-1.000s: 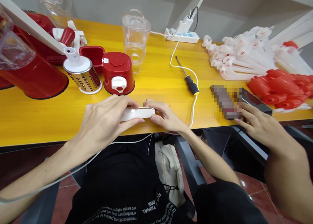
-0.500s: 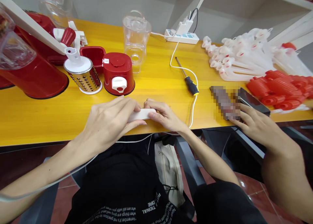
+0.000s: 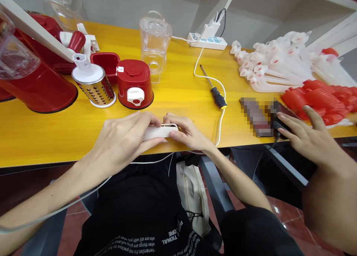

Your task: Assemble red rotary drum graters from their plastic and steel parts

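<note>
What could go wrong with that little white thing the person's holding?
Two things, maybe. The white part is pinched by the left grip and right grip near the table's front edge, so it might drop to the floor if it slips. Also, the white cable runs past the screwdriver to that edge, so an arm could snag it.

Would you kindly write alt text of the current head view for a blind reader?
A person's left hand and right hand hold a slim white plastic piece over a yellow table. Behind stand a perforated metal drum and a red housing with a white knob; a black-and-yellow screwdriver lies to the right.
</note>
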Action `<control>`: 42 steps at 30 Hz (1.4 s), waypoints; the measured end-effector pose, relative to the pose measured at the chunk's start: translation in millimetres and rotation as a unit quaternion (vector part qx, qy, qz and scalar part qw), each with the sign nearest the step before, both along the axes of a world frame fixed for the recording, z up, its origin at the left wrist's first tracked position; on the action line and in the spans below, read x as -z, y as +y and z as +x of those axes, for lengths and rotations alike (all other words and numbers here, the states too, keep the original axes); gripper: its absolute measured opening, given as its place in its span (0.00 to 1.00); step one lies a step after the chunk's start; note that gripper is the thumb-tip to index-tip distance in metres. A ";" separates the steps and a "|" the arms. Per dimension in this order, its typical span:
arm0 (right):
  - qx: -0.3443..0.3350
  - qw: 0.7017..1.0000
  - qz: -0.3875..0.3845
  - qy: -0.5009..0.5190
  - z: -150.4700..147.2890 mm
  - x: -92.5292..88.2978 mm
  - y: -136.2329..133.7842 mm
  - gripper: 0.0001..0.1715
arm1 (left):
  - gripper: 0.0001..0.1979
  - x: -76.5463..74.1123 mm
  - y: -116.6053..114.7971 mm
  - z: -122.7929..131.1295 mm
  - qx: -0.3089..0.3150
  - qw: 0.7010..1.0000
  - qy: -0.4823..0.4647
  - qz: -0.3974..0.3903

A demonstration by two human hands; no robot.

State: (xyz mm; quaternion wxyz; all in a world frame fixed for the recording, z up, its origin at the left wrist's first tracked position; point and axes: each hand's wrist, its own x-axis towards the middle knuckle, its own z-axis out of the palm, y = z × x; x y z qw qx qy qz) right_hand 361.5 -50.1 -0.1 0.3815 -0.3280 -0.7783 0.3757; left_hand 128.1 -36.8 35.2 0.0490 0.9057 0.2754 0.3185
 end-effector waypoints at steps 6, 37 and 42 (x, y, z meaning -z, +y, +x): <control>0.002 1.000 0.003 -0.004 -0.4 -1.4 -0.6 0.24 | 0.15 -2.6 -2.9 -0.7 -0.040 0.999 0.024 0.001; 0.040 0.988 0.113 -0.099 27.3 -6.4 -2.1 0.22 | 0.23 30.1 8.3 -17.5 -0.003 0.901 -0.255 -0.351; 0.043 0.973 0.118 -0.195 27.8 -13.3 -2.1 0.17 | 0.24 33.0 9.4 -19.3 0.005 0.913 -0.220 -0.343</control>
